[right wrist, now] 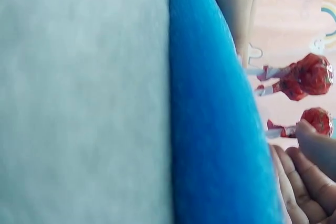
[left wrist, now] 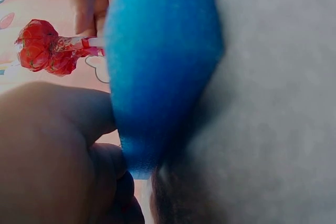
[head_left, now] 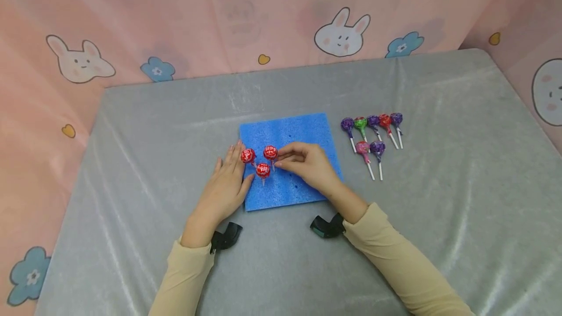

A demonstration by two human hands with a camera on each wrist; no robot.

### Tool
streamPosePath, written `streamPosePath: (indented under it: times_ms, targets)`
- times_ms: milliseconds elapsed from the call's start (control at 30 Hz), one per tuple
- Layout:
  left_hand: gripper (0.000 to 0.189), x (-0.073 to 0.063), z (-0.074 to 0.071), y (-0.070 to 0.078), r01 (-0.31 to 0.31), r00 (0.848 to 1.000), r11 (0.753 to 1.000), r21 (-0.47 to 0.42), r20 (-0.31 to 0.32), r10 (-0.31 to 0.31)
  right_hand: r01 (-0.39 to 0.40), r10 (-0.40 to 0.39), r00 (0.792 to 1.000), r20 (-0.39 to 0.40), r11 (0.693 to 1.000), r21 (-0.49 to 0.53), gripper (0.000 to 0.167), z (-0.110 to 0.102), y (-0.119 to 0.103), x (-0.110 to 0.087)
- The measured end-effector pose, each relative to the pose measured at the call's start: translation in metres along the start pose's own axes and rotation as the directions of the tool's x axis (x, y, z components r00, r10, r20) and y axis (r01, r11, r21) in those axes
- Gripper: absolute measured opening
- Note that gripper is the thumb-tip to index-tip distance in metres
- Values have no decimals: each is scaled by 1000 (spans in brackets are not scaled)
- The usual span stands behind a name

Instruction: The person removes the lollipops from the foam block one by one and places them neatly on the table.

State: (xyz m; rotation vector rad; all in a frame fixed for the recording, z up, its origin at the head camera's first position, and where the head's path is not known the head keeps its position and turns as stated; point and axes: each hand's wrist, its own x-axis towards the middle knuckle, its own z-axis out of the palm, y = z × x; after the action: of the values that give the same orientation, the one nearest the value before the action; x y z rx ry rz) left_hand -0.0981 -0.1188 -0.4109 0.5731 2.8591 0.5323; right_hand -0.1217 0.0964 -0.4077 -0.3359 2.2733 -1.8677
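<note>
Three red-wrapped lollipops stand upright in a blue foam block: a left one [head_left: 248, 155], a front one [head_left: 263, 170] and a right one [head_left: 270, 152]. My left hand [head_left: 223, 189] lies along the block's left edge, fingers extended and thumb on the foam's near-left part. Beside the right lollipop is my right hand [head_left: 309, 166], thumb and index finger apart near its wrapper and stick. In the right wrist view the thumb [right wrist: 317, 145] overlaps a red lollipop head [right wrist: 316, 119]. The foam block [left wrist: 163, 66] hides the lower stick ends in the left wrist view.
Right of the foam, several lollipops lie in two rows on the grey cloth: purple [head_left: 347, 124], green [head_left: 360, 122], red [head_left: 385, 120] and pink [head_left: 362, 148] ones among them. A pink curtain [head_left: 202, 23] with rabbits and flowers hangs behind the table.
</note>
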Motion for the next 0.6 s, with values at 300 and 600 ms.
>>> streamPosePath:
  times_ms: [300, 600]
  targets:
    - [62, 1, -1, 1, 10, 1000, 1000, -10, 14, -10, 36, -39, 999, -35, 996, -77, 17, 7, 3, 0]
    - [62, 1, -1, 1, 3, 1000, 1000, -9, 11, -3, 39, -49, 997, -60, 986, -160, 16, 11, 2, 0]
